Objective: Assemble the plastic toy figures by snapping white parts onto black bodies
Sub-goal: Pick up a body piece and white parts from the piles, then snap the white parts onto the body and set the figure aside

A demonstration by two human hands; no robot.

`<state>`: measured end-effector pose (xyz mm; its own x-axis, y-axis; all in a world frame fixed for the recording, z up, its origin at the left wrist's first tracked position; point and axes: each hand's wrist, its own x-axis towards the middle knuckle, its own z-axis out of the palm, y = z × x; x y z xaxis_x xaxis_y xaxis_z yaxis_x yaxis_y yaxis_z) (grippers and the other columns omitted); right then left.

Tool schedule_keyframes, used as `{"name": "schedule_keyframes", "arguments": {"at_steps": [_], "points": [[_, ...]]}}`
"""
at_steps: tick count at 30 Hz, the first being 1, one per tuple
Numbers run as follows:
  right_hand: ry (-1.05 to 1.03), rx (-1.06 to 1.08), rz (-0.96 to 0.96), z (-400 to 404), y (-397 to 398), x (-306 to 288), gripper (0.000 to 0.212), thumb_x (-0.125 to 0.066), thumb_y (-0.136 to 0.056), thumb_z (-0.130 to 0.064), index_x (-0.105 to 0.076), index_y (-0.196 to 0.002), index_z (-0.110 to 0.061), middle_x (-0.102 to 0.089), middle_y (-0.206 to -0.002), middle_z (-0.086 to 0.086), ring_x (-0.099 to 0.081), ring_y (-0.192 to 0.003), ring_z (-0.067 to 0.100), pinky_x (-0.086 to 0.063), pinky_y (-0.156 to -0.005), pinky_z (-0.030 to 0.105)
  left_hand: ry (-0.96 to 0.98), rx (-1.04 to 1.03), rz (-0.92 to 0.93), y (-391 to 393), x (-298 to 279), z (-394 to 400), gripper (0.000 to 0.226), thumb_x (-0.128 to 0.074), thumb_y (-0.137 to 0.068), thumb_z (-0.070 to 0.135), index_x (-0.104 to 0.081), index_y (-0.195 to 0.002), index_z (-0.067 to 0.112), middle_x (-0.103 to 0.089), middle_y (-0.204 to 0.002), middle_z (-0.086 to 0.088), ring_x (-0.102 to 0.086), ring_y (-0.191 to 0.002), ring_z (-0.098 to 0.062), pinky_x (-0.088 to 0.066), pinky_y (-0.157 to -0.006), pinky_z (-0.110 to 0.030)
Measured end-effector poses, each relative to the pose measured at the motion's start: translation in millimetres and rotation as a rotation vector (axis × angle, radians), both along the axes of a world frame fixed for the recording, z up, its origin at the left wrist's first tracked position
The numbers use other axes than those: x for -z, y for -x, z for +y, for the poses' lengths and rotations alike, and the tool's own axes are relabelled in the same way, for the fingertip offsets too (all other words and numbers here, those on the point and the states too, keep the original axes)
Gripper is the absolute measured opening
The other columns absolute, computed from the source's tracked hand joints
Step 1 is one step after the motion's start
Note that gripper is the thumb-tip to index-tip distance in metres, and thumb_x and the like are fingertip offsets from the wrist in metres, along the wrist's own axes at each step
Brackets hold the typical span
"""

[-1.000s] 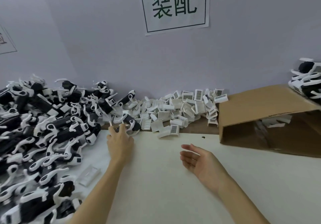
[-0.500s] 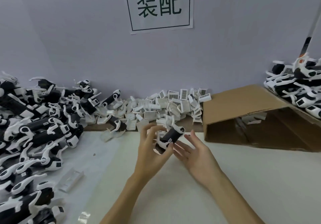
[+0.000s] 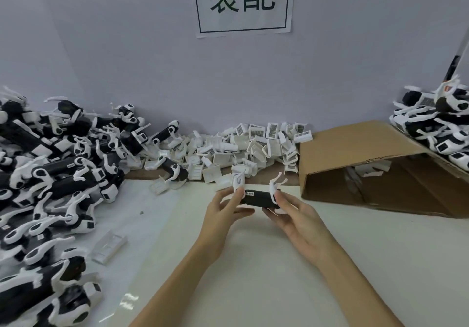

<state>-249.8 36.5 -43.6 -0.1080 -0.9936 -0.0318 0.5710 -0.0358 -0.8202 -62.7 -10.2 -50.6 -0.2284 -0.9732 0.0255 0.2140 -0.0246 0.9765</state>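
Observation:
A black toy body with white limbs at each end lies level between my hands above the white table. My left hand pinches its left end between thumb and fingers. My right hand grips the right end, fingers curled under it. A heap of loose white parts lies along the wall beyond the hands. A large pile of black-and-white figures fills the left side.
A tipped cardboard box lies open at the right with a few white parts inside. More figures are stacked on top of it. A clear plastic piece lies on the table at the left. A paper sign hangs on the wall.
My left hand took a black body from beside the pile and brought it to the middle. My right hand closed on its other end, and the body now lies level.

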Motion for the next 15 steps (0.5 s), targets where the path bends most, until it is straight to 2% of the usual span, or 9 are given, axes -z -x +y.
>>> {"name": "schedule_keyframes", "arguments": {"at_steps": [3, 6, 10, 12, 14, 15], "points": [[-0.029, 0.059, 0.092, 4.0, 1.4, -1.8, 0.054, -0.083, -0.079, -0.027, -0.071, -0.124, 0.0, -0.074, -0.125, 0.017, -0.072, -0.115, 0.034, -0.06, -0.096, 0.034, -0.003, 0.002, 0.012, 0.6, -0.1, 0.2, 0.075, -0.077, -0.084, 0.065, -0.063, -0.138, 0.015, -0.078, -0.121, -0.005, -0.079, -0.101, -0.033, -0.059, -0.101, -0.045], [-0.045, 0.111, 0.269, 8.8, 0.7, -3.6, 0.048, -0.079, -0.083, -0.039, -0.076, -0.121, -0.011, -0.076, -0.12, 0.01, -0.074, -0.108, 0.032, -0.061, -0.09, 0.035, 0.017, 0.01, -0.023, 2.0, -1.2, -0.3, 0.077, -0.078, -0.078, 0.069, -0.065, -0.134, 0.018, -0.078, -0.114, -0.006, -0.078, -0.093, -0.031, -0.062, -0.086, -0.038], [-0.032, 0.169, 0.418, 9.3, -2.4, -5.7, 0.037, -0.071, -0.094, -0.042, -0.076, -0.117, -0.013, -0.077, -0.116, 0.007, -0.077, -0.102, 0.022, -0.06, -0.091, 0.032, 0.054, -0.018, -0.084, 2.3, -0.5, 0.4, 0.076, -0.077, -0.077, 0.069, -0.068, -0.129, 0.015, -0.074, -0.092, -0.002, -0.067, -0.071, -0.022, -0.057, -0.094, -0.043], [0.0, 0.196, 0.451, 9.5, -3.3, -6.6, 0.037, -0.071, -0.093, -0.041, -0.075, -0.118, -0.013, -0.077, -0.116, 0.006, -0.077, -0.102, 0.02, -0.06, -0.087, 0.024, 0.081, -0.034, -0.114, -1.8, -3.6, -0.4, 0.068, -0.075, -0.081, 0.065, -0.068, -0.127, 0.017, -0.068, -0.084, 0.001, -0.062, -0.066, -0.02, -0.051, -0.101, -0.045], [0.037, 0.21, 0.461, 9.9, -4.0, -7.1, 0.045, -0.073, -0.086, -0.044, -0.074, -0.12, -0.015, -0.077, -0.116, 0.004, -0.076, -0.104, 0.017, -0.059, -0.083, 0.02, 0.097, -0.026, -0.097, -5.8, -7.8, 0.9, 0.065, -0.077, -0.083, 0.06, -0.066, -0.131, 0.016, -0.068, -0.087, 0.001, -0.063, -0.066, -0.023, -0.051, -0.099, -0.046], [0.053, 0.207, 0.451, 9.6, -3.9, -6.7, 0.049, -0.074, -0.083, -0.044, -0.072, -0.123, -0.015, -0.077, -0.118, 0.003, -0.075, -0.106, 0.016, -0.059, -0.085, 0.021, 0.092, -0.011, -0.07, -7.0, -9.9, 1.6, 0.065, -0.078, -0.085, 0.055, -0.064, -0.134, 0.014, -0.07, -0.093, -0.001, -0.065, -0.068, -0.025, -0.055, -0.092, -0.045]]}}
